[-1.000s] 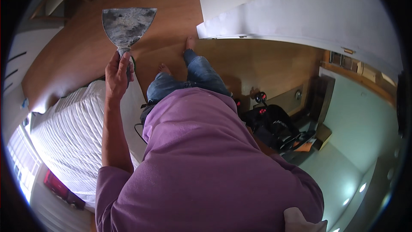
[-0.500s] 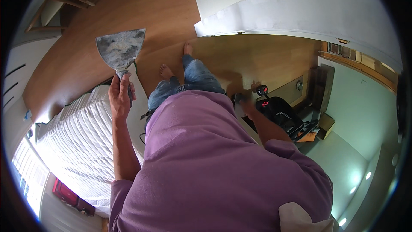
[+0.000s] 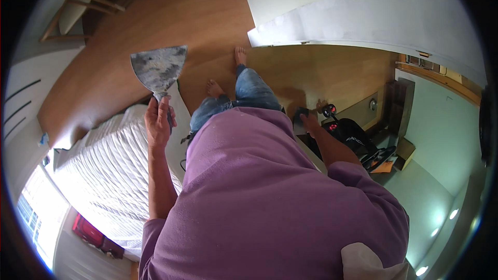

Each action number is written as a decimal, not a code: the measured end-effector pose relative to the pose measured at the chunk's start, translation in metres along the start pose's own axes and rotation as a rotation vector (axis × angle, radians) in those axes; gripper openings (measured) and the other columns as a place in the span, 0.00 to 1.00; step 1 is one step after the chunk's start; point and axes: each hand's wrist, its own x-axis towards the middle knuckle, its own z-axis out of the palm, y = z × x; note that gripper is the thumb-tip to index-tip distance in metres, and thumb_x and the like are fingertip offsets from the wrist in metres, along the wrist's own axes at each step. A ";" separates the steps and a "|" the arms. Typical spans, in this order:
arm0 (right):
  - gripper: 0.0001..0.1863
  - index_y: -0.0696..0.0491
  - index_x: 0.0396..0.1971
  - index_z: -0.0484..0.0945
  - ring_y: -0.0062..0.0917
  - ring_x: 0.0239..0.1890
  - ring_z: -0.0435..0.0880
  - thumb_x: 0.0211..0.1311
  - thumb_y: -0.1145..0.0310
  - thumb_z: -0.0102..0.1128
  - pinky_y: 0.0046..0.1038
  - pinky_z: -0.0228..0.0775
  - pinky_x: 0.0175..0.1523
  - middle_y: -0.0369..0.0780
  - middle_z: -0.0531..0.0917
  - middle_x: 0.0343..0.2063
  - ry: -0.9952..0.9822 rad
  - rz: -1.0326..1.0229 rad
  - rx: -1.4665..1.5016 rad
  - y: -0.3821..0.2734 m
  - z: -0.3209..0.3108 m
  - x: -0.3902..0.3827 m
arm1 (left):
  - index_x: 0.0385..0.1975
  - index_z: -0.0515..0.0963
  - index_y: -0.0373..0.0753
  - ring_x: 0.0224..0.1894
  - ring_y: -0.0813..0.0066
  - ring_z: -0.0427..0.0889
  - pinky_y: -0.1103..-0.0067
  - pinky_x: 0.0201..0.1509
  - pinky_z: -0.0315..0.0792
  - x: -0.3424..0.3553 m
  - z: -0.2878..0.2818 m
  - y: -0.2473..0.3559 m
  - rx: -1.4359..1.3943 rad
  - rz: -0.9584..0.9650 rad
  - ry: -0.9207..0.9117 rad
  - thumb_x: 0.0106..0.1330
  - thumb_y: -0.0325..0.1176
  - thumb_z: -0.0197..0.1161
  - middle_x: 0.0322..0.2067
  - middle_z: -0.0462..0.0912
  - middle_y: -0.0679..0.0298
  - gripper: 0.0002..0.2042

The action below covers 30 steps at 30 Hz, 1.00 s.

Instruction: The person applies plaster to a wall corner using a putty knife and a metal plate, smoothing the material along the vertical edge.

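My left hand [image 3: 158, 122] grips the handle of a wide putty knife [image 3: 158, 65], whose stained, grey metal blade points up and away from me, over the wooden floor [image 3: 93, 91] and beside a white quilted mattress [image 3: 109, 155]. Down at my right side, my right hand [image 3: 310, 123] is closed on a dark, flat object [image 3: 301, 116] that I cannot make out, near a black wheeled thing with red hubs [image 3: 358, 142]. My purple shirt fills the lower middle, with my jeans and bare feet beyond it.
A white panel [image 3: 332, 26] with small hinges spans the upper right. Wooden chairs [image 3: 78, 5] stand at the upper left. A bright window [image 3: 39, 218] and red cases [image 3: 88, 228] are at the lower left. A dark wooden piece [image 3: 399, 103] stands beside a pale wall on the right.
My right hand and forearm have come out from behind my body at the right. The putty knife and my left hand have lowered toward me, and the view has shifted slightly.
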 end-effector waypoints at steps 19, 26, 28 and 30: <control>0.19 0.61 0.46 0.80 0.57 0.39 0.82 0.74 0.58 0.50 0.49 0.75 0.45 0.60 0.83 0.36 0.071 -0.807 -0.318 -0.333 -0.011 0.062 | 0.41 0.76 0.36 0.17 0.84 0.71 0.83 0.20 0.66 0.162 0.024 0.031 0.028 -0.002 -0.085 0.77 0.44 0.57 0.19 0.74 0.69 0.15; 0.13 0.62 0.40 0.81 0.49 0.40 0.85 0.65 0.74 0.48 0.47 0.77 0.48 0.56 0.85 0.35 0.090 -0.915 -0.859 -0.520 0.025 0.269 | 0.37 0.74 0.35 0.17 0.80 0.76 0.76 0.21 0.69 0.231 0.021 -0.130 0.195 -0.349 0.047 0.75 0.41 0.58 0.18 0.76 0.66 0.13; 0.21 0.51 0.53 0.82 0.46 0.44 0.86 0.63 0.76 0.48 0.44 0.79 0.50 0.51 0.87 0.40 0.025 -0.943 -0.937 -0.528 0.048 0.350 | 0.36 0.74 0.35 0.18 0.80 0.76 0.76 0.22 0.69 0.234 0.021 -0.163 0.200 -0.376 0.047 0.74 0.38 0.59 0.18 0.76 0.66 0.11; 0.22 0.48 0.54 0.82 0.45 0.46 0.86 0.63 0.77 0.48 0.44 0.78 0.52 0.48 0.87 0.43 -0.058 -0.977 -1.018 -0.535 0.068 0.419 | 0.35 0.73 0.35 0.18 0.80 0.76 0.76 0.22 0.69 0.238 0.020 -0.192 0.218 -0.384 0.066 0.73 0.37 0.59 0.18 0.76 0.66 0.10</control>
